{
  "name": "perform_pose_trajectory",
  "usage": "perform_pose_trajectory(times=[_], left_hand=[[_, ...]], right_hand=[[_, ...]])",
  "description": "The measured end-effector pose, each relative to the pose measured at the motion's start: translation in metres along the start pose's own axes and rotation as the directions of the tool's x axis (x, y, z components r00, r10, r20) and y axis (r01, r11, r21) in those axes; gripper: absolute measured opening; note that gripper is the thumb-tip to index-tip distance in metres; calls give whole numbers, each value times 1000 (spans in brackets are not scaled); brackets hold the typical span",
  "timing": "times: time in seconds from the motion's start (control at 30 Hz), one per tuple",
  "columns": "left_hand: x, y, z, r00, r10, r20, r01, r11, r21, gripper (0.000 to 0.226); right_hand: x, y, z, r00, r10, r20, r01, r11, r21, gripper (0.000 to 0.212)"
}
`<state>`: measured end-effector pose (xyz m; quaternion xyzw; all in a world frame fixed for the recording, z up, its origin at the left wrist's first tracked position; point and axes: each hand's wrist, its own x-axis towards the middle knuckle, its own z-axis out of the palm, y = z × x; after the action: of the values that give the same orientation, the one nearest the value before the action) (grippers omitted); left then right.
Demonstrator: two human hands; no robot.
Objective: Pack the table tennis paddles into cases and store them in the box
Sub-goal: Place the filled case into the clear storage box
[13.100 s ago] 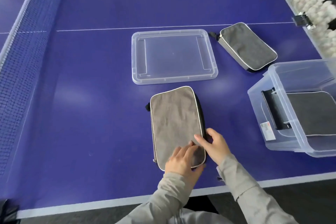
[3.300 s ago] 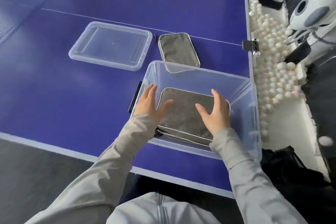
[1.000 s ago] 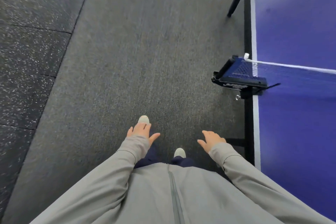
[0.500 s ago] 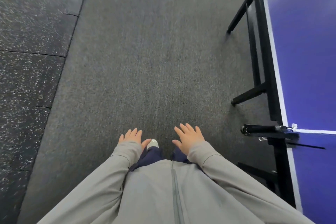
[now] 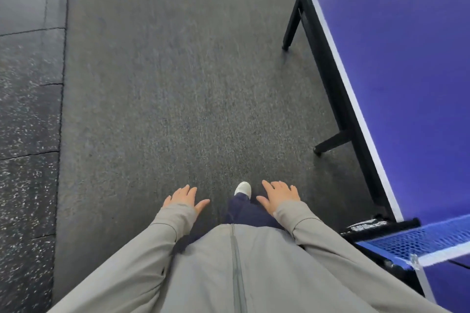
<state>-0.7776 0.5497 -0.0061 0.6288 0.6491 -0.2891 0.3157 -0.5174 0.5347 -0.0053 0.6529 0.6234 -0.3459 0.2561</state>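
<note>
Head view, looking down at the floor beside the table. At far left, speckled black floor tiles are being bounded by a seam running from top to bottom. Between that seam and the table's legs, a broad strip of grey carpet is being left open for moving ahead.

The left hand is being held released over the carpet, with its fingers spread and nothing grasped, just beyond a grey jacket sleeve. A white shoe is being shown between the hands, above navy trousers. The right hand is likewise being held released, with its fingers spread and nothing grasped.

Further right, two black table legs are being set on the carpet. The blue table is being edged by a white line running diagonally from top centre to lower right. At lower right, the blue net and its black clamp are being carried past that edge toward the person. Pale marks on the clamp are being blurred past reading. Where the cases and the box are lying cannot be told.
</note>
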Motion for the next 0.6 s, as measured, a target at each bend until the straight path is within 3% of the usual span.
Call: perform_pose_trajectory(times=[0.17, 0.4, 0.6], left_hand=[[46, 49, -78, 989, 110, -97, -110, 994, 4, 67], [98, 86, -135, 964, 251, -82, -247, 967, 59, 63], [170, 58, -198, 985, 167, -54, -166, 986, 17, 59]], right_hand=[[27, 29, -48, 995, 97, -15, -96, 992, 86, 61], [54, 46, -90, 978, 205, 45, -210, 959, 190, 60], [113, 36, -147, 962, 247, 112, -263, 952, 155, 60]])
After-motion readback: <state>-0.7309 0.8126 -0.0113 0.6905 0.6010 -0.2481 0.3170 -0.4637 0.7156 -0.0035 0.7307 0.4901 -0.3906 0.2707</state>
